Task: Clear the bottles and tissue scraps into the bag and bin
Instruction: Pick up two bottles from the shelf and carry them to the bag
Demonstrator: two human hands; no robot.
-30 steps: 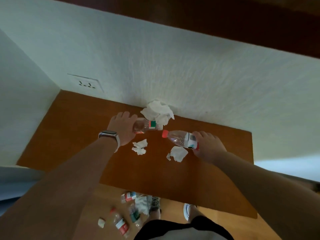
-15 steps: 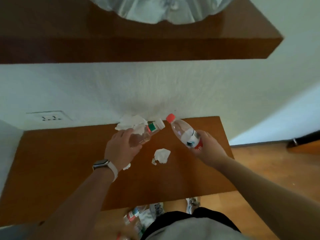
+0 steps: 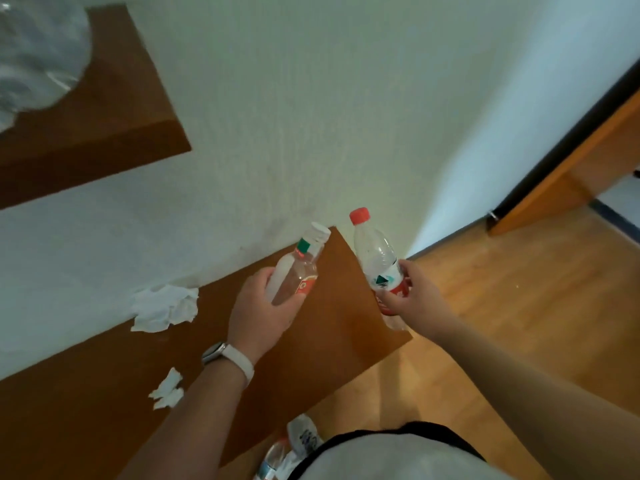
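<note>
at the fingertips: l hand (image 3: pixel 263 315) fingers curled round the lower half of the white-cap bottle (image 3: pixel 296 273); r hand (image 3: pixel 417 297) fingers n thumb clamped on the label band of the red-cap bottle (image 3: pixel 375 258). both bottles are off the table (image 3: pixel 329 341), held over its right end, side by side, not touching. long axes: both run caps up n away from the person, bases down toward the palms; white cap leans a bit right, red cap a bit left. both look empty or near it, so prob light, w/ smooth walls.

outward: tissue scraps lie on the tabletop, big crumple (image 3: pixel 166 308) by the wall, small scrap (image 3: pixel 168 389) nearer the front edge, both left of the l wrist. crinkled clear plastic (image 3: pixel 34 53) sits on the shelf (image 3: pixel 114 109) up-left, prob the bag, can't be sure; bin not in view. if that's the bag, it lies up n left of both hands, l hand nearer, so its bottle likely goes first. more bottles (image 3: pixel 272 460) on the floor by the feet.
</note>
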